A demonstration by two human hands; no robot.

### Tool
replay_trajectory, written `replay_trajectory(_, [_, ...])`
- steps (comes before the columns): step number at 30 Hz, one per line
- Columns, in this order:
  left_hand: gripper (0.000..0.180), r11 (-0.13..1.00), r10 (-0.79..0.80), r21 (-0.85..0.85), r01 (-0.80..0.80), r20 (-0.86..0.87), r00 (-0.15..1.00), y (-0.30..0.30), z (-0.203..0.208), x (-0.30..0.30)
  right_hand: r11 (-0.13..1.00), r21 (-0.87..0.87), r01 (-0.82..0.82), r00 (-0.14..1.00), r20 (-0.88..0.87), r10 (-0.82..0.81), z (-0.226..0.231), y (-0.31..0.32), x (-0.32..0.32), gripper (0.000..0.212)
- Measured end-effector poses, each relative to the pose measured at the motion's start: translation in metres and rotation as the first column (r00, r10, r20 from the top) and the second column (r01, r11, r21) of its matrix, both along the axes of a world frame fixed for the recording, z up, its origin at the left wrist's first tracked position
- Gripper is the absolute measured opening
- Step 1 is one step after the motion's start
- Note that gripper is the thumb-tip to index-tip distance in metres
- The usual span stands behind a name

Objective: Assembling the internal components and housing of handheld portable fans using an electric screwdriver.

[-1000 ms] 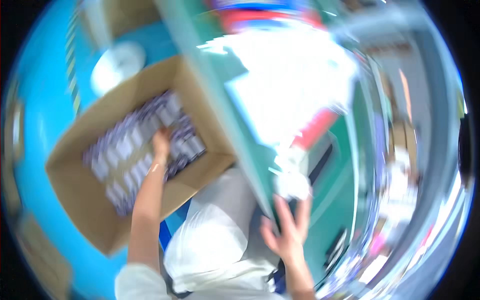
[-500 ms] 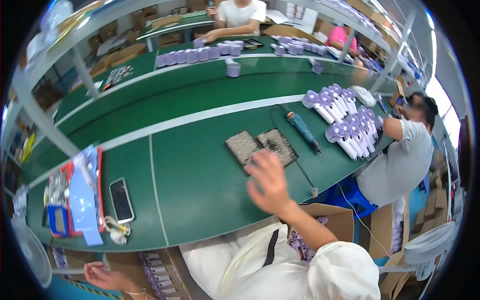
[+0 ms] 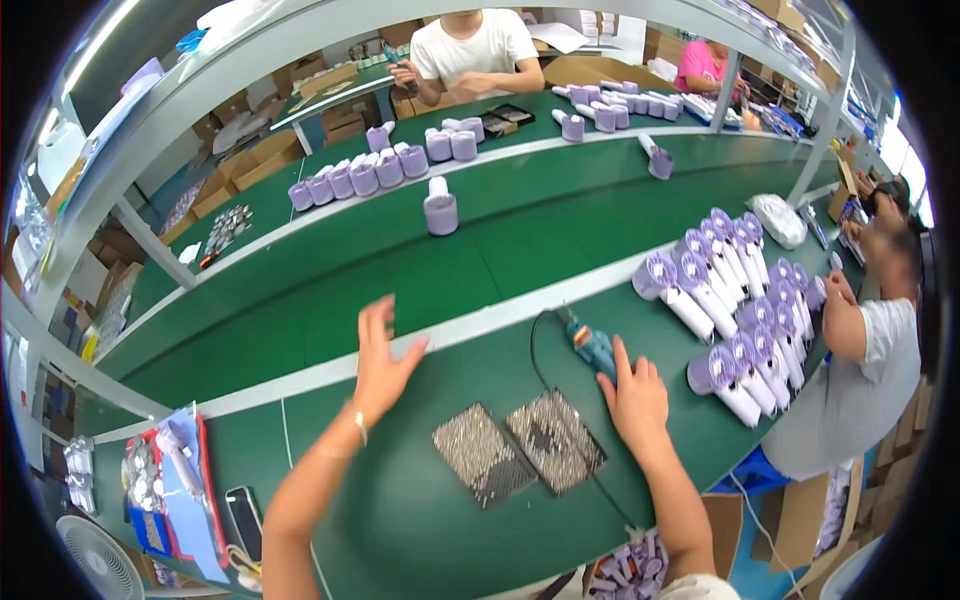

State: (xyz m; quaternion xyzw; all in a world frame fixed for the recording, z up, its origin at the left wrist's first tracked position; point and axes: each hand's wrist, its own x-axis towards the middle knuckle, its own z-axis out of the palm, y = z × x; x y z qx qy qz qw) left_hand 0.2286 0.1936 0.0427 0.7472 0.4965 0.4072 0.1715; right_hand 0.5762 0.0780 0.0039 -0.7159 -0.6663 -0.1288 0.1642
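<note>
Right hand point(image 3: 640, 405), fingers loosely bent, at teal-and-orange electric screwdriver point(image 3: 594, 350) lying on green table point(image 3: 385, 520); firm grip cannot be told. Best wrap whole barrel, keep thin black cord point(image 3: 533, 350) clear of dark rectangular screw tray point(image 3: 541, 440). Left hand point(image 3: 383, 370) open, empty.

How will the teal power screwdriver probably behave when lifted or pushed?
The screwdriver probably feels stiff, judging by its straight body. Its thin, curved cord likely flexes and trails behind. Being rounded, it may roll slightly if the right hand pushes it.
</note>
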Motion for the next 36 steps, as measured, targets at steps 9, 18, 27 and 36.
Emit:
replay_trajectory(9, [0.097, 0.862, 0.475, 0.228, -0.454, -0.046, 0.879, 0.291, -0.095, 0.051, 0.701, 0.688, -0.188, 0.94, -0.081, 0.332, 0.008, -0.055, 0.007, 0.059])
replay_trajectory(18, [0.048, 0.923, 0.032, 0.364, -0.121, 0.243, 0.97, 0.063, 0.084, -0.075, 0.021, 0.766, 0.642, 0.371, -0.335, 0.866, 0.122, -0.246, -0.013, 0.058])
replay_trajectory(27, [0.04, 0.871, -0.17, -0.455, 0.188, 0.079, 0.982, -0.174, 0.043, -0.147, 0.438, 0.818, 0.374, -0.407, -0.28, 0.87, 0.14, -0.26, -0.088, 0.058])
replay_trajectory(36, [0.061, 0.929, 0.123, -0.283, -0.24, -0.375, 0.919, -0.206, 0.002, -0.108, 0.873, 0.482, 0.07, -0.481, -0.751, 0.453, 0.117, -0.167, -0.157, 0.024])
